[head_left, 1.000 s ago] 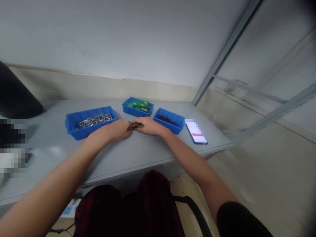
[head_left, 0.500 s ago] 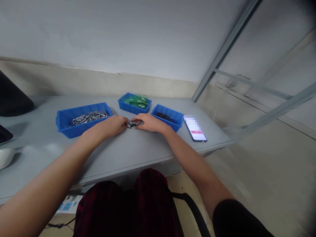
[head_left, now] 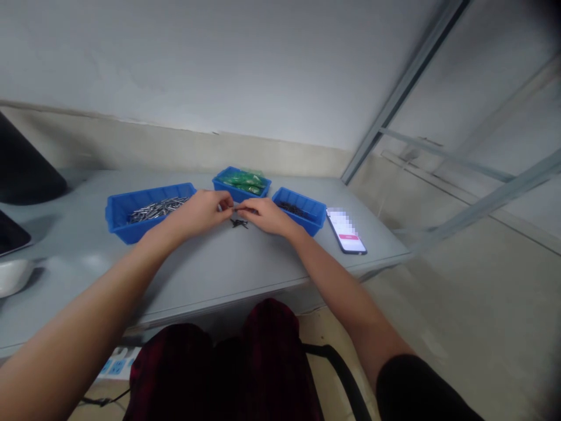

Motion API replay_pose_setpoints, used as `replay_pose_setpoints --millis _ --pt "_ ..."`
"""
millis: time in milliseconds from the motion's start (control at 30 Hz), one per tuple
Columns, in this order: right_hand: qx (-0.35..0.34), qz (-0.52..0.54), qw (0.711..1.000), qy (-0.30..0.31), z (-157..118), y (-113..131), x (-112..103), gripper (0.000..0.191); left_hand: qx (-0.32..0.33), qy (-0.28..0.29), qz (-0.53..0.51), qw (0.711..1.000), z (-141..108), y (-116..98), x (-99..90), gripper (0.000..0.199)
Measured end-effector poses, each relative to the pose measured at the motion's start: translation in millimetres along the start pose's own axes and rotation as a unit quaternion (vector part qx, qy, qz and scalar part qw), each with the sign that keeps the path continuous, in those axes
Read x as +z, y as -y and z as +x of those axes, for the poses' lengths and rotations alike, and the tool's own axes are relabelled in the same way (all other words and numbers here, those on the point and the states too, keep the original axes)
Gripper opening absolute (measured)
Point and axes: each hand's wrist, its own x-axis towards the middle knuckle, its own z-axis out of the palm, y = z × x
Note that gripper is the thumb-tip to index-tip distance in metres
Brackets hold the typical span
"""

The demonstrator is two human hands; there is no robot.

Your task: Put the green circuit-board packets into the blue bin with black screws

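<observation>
**Black slivers [head_left: 239, 223], seemingly light and stiff, in a loose little heap**

Lying on the grey tabletop [head_left: 219, 263], just on the near side of both hands; too small to tell as screws or pins; probably rigid, hard to break, apt to skid on the smooth surface; best taken singly, across the middle, between thumb and forefinger. Just above the heap, at the fingertips of the right hand [head_left: 266, 215], apparently pinched between thumb and fingers: a similar dark piece [head_left: 235, 209]; close against it, with fingers curled, the left hand [head_left: 205, 210]; cannot tell whether pinching too. Farther out, beyond the left wrist, a long blue bin [head_left: 139, 230] of silver metal rods [head_left: 155, 209]; behind, a smaller blue bin [head_left: 231, 192] of green plastic packets [head_left: 243, 180]; beside the right wrist, a third blue bin [head_left: 309, 224] of dark pieces; right of that, a lit phone [head_left: 349, 238].
</observation>
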Motion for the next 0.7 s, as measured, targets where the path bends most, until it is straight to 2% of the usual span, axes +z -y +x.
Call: replay_pose_setpoints --millis 233,333,500,700 --pt "0.017 0.060 0.998 -0.031 0 -1 6 0.028 0.026 -0.072 -0.131 0.988 0 0 3.6 0.028" --pt "0.025 0.122 0.991 -0.040 1 -1 8 0.029 0.006 -0.085 -0.188 0.978 0 -2 1.7 0.028" --pt "0.030 0.172 0.984 -0.043 1 -3 9 0.030 -0.037 -0.073 -0.261 0.962 1 -3 -4.3 0.029" --pt "0.028 0.135 0.988 -0.075 1 -8 4 0.027 -0.054 -0.029 -0.253 0.966 1 3 -9.7 0.029"
